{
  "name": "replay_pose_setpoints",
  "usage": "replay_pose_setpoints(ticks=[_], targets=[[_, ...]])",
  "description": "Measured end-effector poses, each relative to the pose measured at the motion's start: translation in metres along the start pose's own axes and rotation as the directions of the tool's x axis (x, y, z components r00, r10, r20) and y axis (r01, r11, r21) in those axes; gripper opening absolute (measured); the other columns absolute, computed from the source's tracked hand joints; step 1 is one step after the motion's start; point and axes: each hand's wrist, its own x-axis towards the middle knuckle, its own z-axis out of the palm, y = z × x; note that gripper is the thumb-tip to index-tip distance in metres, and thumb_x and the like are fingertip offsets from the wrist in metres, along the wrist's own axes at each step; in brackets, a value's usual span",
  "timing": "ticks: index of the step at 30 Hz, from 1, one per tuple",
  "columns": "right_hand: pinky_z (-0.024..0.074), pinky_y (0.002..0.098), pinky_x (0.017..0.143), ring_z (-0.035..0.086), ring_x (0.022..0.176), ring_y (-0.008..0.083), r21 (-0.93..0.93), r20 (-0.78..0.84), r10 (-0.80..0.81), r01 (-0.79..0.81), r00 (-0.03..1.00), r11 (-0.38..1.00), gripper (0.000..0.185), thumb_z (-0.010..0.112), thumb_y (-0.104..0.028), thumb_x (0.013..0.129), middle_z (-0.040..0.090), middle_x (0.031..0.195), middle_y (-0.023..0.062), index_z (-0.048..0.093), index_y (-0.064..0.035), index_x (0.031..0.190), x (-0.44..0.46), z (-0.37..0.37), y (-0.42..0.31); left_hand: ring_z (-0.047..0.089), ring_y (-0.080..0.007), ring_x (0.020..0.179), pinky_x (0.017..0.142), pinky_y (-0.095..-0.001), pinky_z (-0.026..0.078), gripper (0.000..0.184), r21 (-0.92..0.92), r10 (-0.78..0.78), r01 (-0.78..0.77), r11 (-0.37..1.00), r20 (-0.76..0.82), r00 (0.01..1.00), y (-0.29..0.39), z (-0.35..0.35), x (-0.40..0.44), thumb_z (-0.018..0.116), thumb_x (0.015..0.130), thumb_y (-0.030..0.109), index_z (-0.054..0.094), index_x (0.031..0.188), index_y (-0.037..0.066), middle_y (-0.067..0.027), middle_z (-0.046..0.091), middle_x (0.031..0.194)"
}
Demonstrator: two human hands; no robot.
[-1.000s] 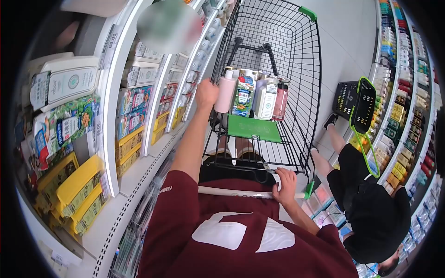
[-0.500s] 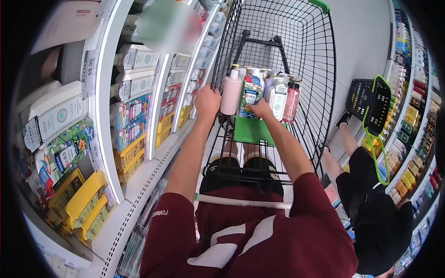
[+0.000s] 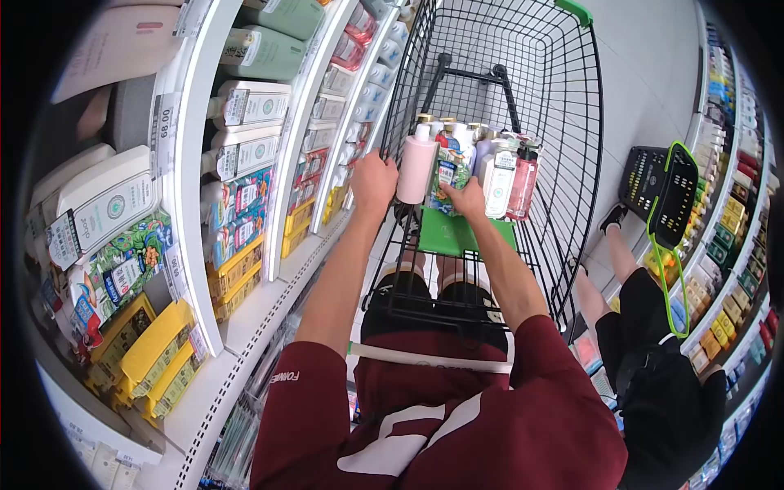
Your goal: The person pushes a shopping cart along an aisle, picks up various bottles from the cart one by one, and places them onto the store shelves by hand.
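Observation:
My left hand is closed at the left side rim of the shopping cart, next to a pink pump bottle. With its thumb across the front, my right hand grips a bottle with a colourful green and blue printed label; the fingers behind it are partly hidden. Right of that hand stand a white pump bottle and a clear pinkish-red bottle. Several more bottles are grouped behind them. The cart's green flap lies just below my right hand.
Shelves on the left hold white bottles and yellow boxes, above a white shelf edge. At the right, a person in black is beside a black basket with green handles. More stocked shelves line the far right.
The cart and its bottles appear slightly further right and lower in the picture, with the whole view shifted. Both hands keep nearly the same places on the cart and bottle.

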Motion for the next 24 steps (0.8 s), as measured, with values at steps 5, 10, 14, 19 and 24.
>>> replay_pose_setpoints(ticks=[5, 10, 14, 19, 24], targets=[[0.0531, 0.041, 0.076, 0.069, 0.083, 0.0299, 0.155, -0.014, -0.086, 0.087, 0.996, 0.984, 0.075, 0.08, -0.058, 0.073, 0.07, 0.093, 0.0222, 0.059, 0.0077, 0.103, -0.009, -0.014, 0.034, 0.071, -0.0416, 0.089, 0.079, -0.051, 0.056, 0.027, 0.004, 0.015, -0.015, 1.0, -0.012, 1.0, 0.001, -0.002, 0.001, 0.066, 0.088, 0.022, 0.072, 0.102, 0.0, -0.0251, 0.072, 0.091], [0.0531, 0.0323, 0.075, 0.066, 0.087, 0.0179, 0.535, 0.037, -0.267, 0.206, 0.963, 0.819, 0.064, 0.082, -0.036, 0.083, 0.069, 0.102, 0.0161, 0.055, 0.0099, 0.118, -0.061, -0.066, 0.035, 0.069, -0.0435, 0.088, 0.079, -0.0527, 0.054, 0.027, -0.002, 0.007, -0.007, 1.0, -0.024, 1.0, 0.0, -0.002, -0.001, 0.064, 0.087, 0.022, 0.071, 0.103, 0.002, -0.0253, 0.071, 0.089], [0.0538, 0.0296, 0.075, 0.065, 0.094, 0.0163, 0.435, 0.112, -0.338, 0.259, 0.935, 0.862, 0.06, 0.079, -0.027, 0.087, 0.066, 0.109, 0.015, 0.047, 0.0058, 0.125, -0.132, -0.113, 0.029, 0.069, -0.043, 0.091, 0.081, -0.0522, 0.054, 0.027, -0.022, 0.007, -0.008, 1.0, -0.013, 1.0, -0.001, 0.0, 0.002, 0.064, 0.087, 0.024, 0.072, 0.102, 0.002, -0.0247, 0.071, 0.091], [0.0445, 0.0359, 0.102, 0.055, 0.116, 0.0204, 0.627, 0.057, -0.277, 0.182, 0.959, 0.757, 0.065, 0.073, -0.019, 0.089, 0.057, 0.125, 0.0153, 0.038, 0.0011, 0.139, -0.257, -0.13, 0.023, 0.071, -0.04, 0.092, 0.081, -0.0496, 0.057, 0.026, 0.043, 0.004, -0.004, 0.999, -0.004, 1.0, 0.001, -0.003, 0.001, 0.064, 0.089, 0.023, 0.072, 0.101, 0.001, -0.0233, 0.073, 0.097], [0.046, 0.0374, 0.099, 0.059, 0.109, 0.0245, 0.57, -0.191, -0.354, 0.397, 0.916, 0.719, 0.065, 0.07, -0.015, 0.082, 0.059, 0.12, 0.0189, 0.038, 0.0052, 0.134, -0.309, -0.093, 0.047, 0.071, -0.0395, 0.091, 0.081, -0.0495, 0.057, 0.027, 0.062, 0.032, -0.031, 0.998, -0.022, 0.999, -0.001, 0.0, 0.006, 0.066, 0.088, 0.025, 0.073, 0.101, 0.003, -0.0228, 0.073, 0.095]])
